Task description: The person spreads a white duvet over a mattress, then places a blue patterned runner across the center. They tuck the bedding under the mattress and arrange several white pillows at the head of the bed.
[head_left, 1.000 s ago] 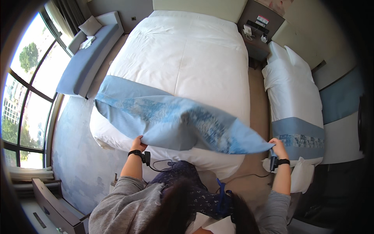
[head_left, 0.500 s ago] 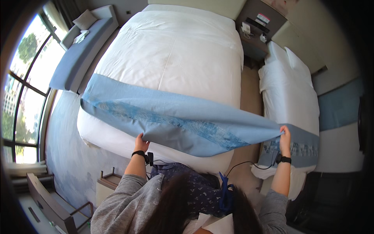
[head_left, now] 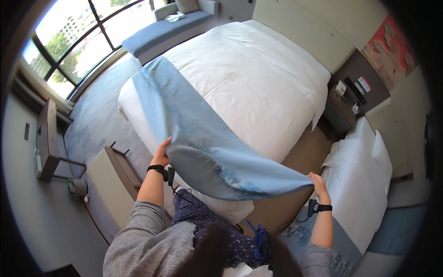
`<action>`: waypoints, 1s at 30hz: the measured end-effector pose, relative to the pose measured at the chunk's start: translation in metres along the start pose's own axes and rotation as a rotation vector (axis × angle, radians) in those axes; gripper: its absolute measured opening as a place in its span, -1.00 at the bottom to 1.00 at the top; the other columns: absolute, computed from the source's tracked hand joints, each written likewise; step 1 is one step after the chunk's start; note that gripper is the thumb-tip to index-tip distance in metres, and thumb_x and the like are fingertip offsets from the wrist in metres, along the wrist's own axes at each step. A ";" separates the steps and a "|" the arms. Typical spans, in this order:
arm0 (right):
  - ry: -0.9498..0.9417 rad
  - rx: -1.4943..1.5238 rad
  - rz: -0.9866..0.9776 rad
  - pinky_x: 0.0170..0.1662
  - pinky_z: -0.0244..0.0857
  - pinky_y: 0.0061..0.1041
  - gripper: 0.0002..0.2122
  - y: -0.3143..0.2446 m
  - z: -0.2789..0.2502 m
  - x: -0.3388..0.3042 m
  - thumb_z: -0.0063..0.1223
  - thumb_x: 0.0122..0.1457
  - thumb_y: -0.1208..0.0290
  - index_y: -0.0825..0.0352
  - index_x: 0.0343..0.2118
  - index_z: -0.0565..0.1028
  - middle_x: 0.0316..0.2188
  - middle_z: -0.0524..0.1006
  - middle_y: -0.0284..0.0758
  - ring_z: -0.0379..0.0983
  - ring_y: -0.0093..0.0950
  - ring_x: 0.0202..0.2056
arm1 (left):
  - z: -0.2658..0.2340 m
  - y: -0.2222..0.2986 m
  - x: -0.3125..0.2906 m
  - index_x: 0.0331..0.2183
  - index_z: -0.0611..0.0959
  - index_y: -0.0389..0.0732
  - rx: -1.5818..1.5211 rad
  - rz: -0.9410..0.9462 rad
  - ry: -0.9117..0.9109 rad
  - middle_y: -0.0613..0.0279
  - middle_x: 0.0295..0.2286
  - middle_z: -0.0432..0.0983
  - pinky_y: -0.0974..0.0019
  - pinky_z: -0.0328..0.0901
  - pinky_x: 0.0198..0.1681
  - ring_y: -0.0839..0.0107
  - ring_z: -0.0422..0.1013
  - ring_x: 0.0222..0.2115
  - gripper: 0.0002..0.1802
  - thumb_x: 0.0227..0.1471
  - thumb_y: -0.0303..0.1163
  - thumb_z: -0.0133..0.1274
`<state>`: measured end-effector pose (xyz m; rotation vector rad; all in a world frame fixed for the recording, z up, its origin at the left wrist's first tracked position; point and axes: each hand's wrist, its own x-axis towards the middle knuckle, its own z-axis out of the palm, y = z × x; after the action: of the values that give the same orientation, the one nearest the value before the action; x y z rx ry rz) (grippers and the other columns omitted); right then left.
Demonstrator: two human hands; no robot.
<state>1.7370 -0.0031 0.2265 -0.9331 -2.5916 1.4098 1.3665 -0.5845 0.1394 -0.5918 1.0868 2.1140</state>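
A blue bed runner (head_left: pixel 217 138) with a patterned darker band stretches across the foot of a large bed with a white duvet (head_left: pixel 258 87). My left hand (head_left: pixel 161 153) grips its near edge, left of the middle. At the right, my right hand (head_left: pixel 318 183) pinches the runner's end corner, held out beyond the bed's side over the gap. Between my hands the cloth hangs in a loose sag. Its far left end lies on the duvet. Both wrists wear black bands with small devices.
A second, narrower bed (head_left: pixel 355 184) with its own blue runner (head_left: pixel 332 247) stands to the right. Between the beds is a nightstand (head_left: pixel 339 111) with a telephone. Far left are a blue sofa bench (head_left: pixel 170 32) and windows. A luggage bench (head_left: pixel 115 180) and desk (head_left: pixel 47 138) stand left.
My view has turned, so the bed now slants across it. The grip of both hands stays on the runner. Its right end has come lower and nearer to me.
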 end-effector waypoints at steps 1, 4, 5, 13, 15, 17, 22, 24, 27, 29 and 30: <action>0.036 -0.061 0.027 -0.34 0.19 -0.61 -0.71 0.001 -0.015 0.006 -0.01 0.10 0.24 0.43 -0.35 0.48 -0.58 0.44 -0.42 0.30 -0.62 -0.48 | 0.007 -0.007 -0.016 -0.17 0.47 -0.36 0.018 -0.012 0.025 0.08 -0.21 0.46 0.13 0.27 -0.07 0.20 0.38 -0.18 -0.54 0.00 -0.19 0.03; 0.099 0.011 -0.022 -0.43 0.15 -0.63 -0.81 0.010 -0.058 -0.002 0.06 0.06 0.36 0.38 -0.53 0.42 -0.62 0.39 -0.49 0.25 -0.67 -0.52 | 0.035 -0.063 -0.060 -0.11 0.42 -0.35 0.031 0.001 -0.061 0.02 -0.18 0.43 0.18 0.23 0.00 0.18 0.36 -0.14 -0.54 0.01 -0.23 0.00; -0.007 0.022 0.031 -0.44 0.15 -0.63 -0.83 0.013 -0.060 -0.001 0.07 0.05 0.37 0.37 -0.53 0.42 -0.61 0.39 -0.50 0.24 -0.67 -0.52 | 0.021 -0.090 -0.064 -0.09 0.40 -0.34 -0.004 0.003 -0.094 0.04 -0.14 0.40 0.17 0.20 0.03 0.19 0.34 -0.11 -0.54 0.04 -0.23 -0.04; -0.421 -0.198 0.076 -0.45 0.14 -0.65 -0.84 0.001 -0.043 -0.018 0.16 -0.04 0.39 0.30 -0.56 0.42 -0.61 0.35 -0.56 0.24 -0.69 -0.52 | 0.010 -0.252 -0.043 -0.03 0.37 -0.24 -0.057 0.139 0.385 0.11 -0.09 0.35 0.10 0.25 -0.10 0.19 0.30 -0.10 -0.53 0.12 -0.12 -0.17; -0.500 0.008 -0.071 -0.42 0.13 -0.70 -0.87 -0.042 -0.032 -0.009 0.14 -0.02 0.41 0.27 -0.56 0.41 -0.59 0.36 -0.58 0.23 -0.73 -0.50 | -0.024 -0.236 -0.042 -0.03 0.38 -0.18 -0.269 0.273 0.232 0.15 -0.09 0.36 0.05 0.24 -0.07 0.18 0.29 -0.07 -0.42 0.05 0.05 -0.11; -0.396 0.202 -0.012 -0.38 0.16 -0.72 -0.91 -0.042 -0.073 -0.020 0.10 0.03 0.44 0.29 -0.48 0.43 -0.53 0.41 -0.55 0.26 -0.73 -0.47 | 0.024 -0.233 -0.054 -0.03 0.38 -0.15 -0.433 0.189 -0.005 0.17 -0.09 0.36 0.04 0.20 -0.01 0.21 0.27 -0.04 -0.33 -0.01 0.17 -0.10; -0.437 0.227 0.053 -0.26 0.23 -0.66 -0.88 -0.013 -0.088 -0.014 0.06 0.07 0.44 0.31 -0.33 0.42 -0.43 0.45 -0.49 0.33 -0.69 -0.37 | 0.069 -0.328 -0.074 0.02 0.37 -0.23 0.174 -0.128 -0.134 0.18 -0.04 0.34 0.30 0.06 0.04 0.28 0.20 -0.02 -0.25 -0.15 -0.01 0.15; -0.562 0.008 0.001 -0.26 0.25 -0.61 -0.89 0.019 -0.076 -0.005 0.05 0.09 0.43 0.30 -0.34 0.44 -0.42 0.44 -0.50 0.33 -0.67 -0.34 | 0.071 -0.377 -0.073 -0.08 0.45 -0.35 0.196 -0.178 -0.063 0.16 -0.09 0.38 0.29 0.08 0.04 0.31 0.23 -0.04 -0.37 -0.18 -0.20 0.21; -0.637 0.245 0.255 -0.29 0.27 -0.62 -0.79 0.090 -0.077 0.000 0.02 0.13 0.37 0.43 -0.29 0.49 -0.41 0.52 -0.39 0.40 -0.63 -0.40 | 0.100 -0.425 -0.082 -0.12 0.46 -0.36 0.057 -0.187 -0.142 0.19 -0.13 0.40 0.26 0.09 0.04 0.32 0.26 -0.07 -0.41 -0.20 -0.25 0.22; -0.649 0.225 0.285 -0.28 0.29 -0.60 -0.74 0.127 -0.084 0.003 -0.02 0.16 0.31 0.47 -0.29 0.49 -0.38 0.53 -0.36 0.42 -0.61 -0.39 | 0.120 -0.447 -0.109 -0.14 0.48 -0.30 0.100 -0.258 0.003 0.21 -0.14 0.41 0.25 0.12 -0.02 0.34 0.28 -0.10 -0.43 -0.22 -0.24 0.23; -0.660 0.204 0.295 -0.28 0.29 -0.58 -0.72 0.146 -0.082 0.011 -0.03 0.17 0.30 0.47 -0.27 0.48 -0.36 0.53 -0.35 0.43 -0.59 -0.38 | 0.126 -0.459 -0.123 -0.16 0.51 -0.16 0.334 -0.259 0.142 0.30 -0.21 0.44 0.35 0.15 -0.15 0.44 0.30 -0.20 -0.50 -0.22 -0.27 0.22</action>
<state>1.8241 0.1233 0.1587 -0.9757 -2.7048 2.3548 1.7773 -0.3302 0.0486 -0.6854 1.3294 1.6449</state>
